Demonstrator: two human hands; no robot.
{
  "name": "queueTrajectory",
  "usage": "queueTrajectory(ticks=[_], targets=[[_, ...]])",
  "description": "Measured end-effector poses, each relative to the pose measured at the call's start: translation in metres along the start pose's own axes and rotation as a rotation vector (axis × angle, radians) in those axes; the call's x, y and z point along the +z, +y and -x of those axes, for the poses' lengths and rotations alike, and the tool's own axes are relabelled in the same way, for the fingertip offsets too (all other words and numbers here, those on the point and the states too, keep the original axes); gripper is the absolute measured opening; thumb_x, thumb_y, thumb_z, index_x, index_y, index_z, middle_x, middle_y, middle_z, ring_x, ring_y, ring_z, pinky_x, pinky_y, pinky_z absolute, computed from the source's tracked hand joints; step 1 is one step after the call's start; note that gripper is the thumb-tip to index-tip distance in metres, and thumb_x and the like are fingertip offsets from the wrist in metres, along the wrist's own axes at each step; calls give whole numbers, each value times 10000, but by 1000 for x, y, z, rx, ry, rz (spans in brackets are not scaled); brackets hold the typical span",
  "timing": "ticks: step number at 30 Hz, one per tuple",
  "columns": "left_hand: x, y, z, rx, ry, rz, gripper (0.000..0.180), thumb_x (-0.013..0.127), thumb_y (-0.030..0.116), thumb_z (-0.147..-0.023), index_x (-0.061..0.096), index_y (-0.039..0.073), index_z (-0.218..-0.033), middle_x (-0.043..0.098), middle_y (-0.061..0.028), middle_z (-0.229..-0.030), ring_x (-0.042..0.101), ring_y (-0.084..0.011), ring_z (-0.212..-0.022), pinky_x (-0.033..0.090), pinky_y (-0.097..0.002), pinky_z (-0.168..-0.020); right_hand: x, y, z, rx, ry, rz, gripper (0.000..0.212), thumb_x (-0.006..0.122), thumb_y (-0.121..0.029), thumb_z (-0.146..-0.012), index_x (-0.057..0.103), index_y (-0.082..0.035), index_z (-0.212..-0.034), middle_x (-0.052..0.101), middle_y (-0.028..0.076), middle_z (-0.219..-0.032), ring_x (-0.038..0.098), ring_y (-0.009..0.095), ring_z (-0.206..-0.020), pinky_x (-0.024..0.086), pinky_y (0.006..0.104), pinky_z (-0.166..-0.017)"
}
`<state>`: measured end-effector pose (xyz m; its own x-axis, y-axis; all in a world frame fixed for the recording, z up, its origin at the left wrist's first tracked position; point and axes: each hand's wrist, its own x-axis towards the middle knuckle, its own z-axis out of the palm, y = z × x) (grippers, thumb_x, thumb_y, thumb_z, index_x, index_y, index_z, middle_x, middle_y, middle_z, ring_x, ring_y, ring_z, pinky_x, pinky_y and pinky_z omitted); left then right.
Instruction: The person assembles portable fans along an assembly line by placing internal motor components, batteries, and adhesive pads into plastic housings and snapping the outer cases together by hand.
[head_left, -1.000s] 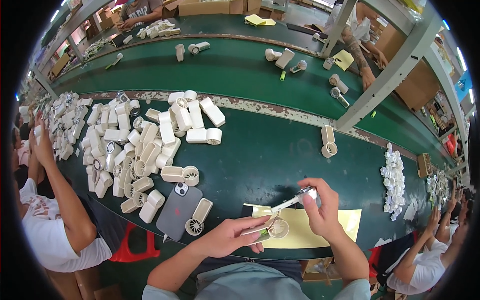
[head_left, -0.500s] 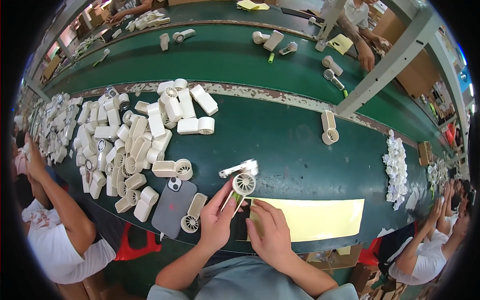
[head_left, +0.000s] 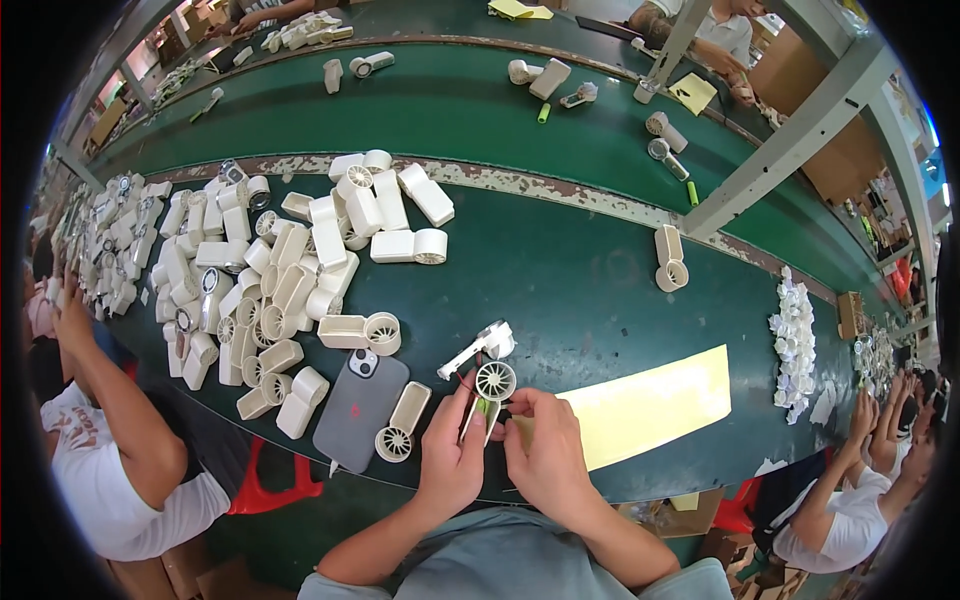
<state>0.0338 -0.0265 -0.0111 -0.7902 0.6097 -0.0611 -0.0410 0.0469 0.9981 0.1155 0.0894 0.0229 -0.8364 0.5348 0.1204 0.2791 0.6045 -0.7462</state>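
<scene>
My left hand (head_left: 452, 455) is wrapped round a cream handheld-fan housing (head_left: 495, 381), its round spoked grille facing up. A green cylindrical battery (head_left: 483, 405) shows inside the open handle. Just beyond the grille sits a white fan part (head_left: 482, 347) with a round head and a narrow stem; a thin red wire shows between it and the housing. My right hand (head_left: 548, 450) is closed at the housing's right side, thumb and fingertips together by a small dark bit that I cannot make out. A yellow sheet (head_left: 650, 400) lies beside that hand.
A grey phone (head_left: 360, 412) and a loose housing (head_left: 404, 420) lie left of my hands. Heaped housings (head_left: 290, 275) cover the table's left. One housing (head_left: 671, 258) lies far right, near white crumpled pieces (head_left: 793, 345). A metal post (head_left: 775, 140) rises behind. Co-workers sit on both sides.
My right hand has come off the yellow sheet and closed beside the housing. The sheet now lies at a slant. The black strip by its left end no longer shows there. The view has shifted slightly.
</scene>
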Motion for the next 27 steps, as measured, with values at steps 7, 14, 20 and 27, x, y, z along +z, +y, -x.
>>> queueTrajectory(ticks=[7, 14, 20, 27], targets=[[-1, -2, 3, 183, 37, -196, 516, 512, 14, -996, 428, -36, -1503, 601, -135, -1086, 607, -185, -875, 511, -297, -744, -9, -6, -2, 59, -126, -87, 264, 652, 36, -860, 579, 18, -1113, 690, 163, -944, 645, 358, -917, 496, 458, -824], [1, 2, 9, 46, 70, 38, 479, 434, 4, -1038, 409, -25, -1516, 593, -114, -1145, 644, -154, -905, 562, -288, -777, -14, 0, 10, -70, -98, -214, 218, 621, 70, -910, 574, 24, -1118, 655, 177, -974, 680, 325, -864, 543, 389, -737], [0, 15, 24, 172, 154, -56, 473, 438, 29, -1029, 424, -58, -1494, 597, -118, -1143, 629, -174, -939, 523, -310, -834, 4, 5, 19, -221, 1, 44, 320, 630, 78, -819, 589, 13, -1129, 586, 173, -1040, 583, 362, -1020, 499, 435, -870], [-10, 25, 8, 123, 12, -108, 462, 462, 50, -1048, 427, -62, -1495, 575, -136, -1348, 580, -186, -1179, 447, -300, -1023, -2, -10, 25, -415, 108, 478, 390, 642, -66, -768, 658, -54, -1158, 588, 79, -1082, 568, 278, -1072, 456, 417, -836]])
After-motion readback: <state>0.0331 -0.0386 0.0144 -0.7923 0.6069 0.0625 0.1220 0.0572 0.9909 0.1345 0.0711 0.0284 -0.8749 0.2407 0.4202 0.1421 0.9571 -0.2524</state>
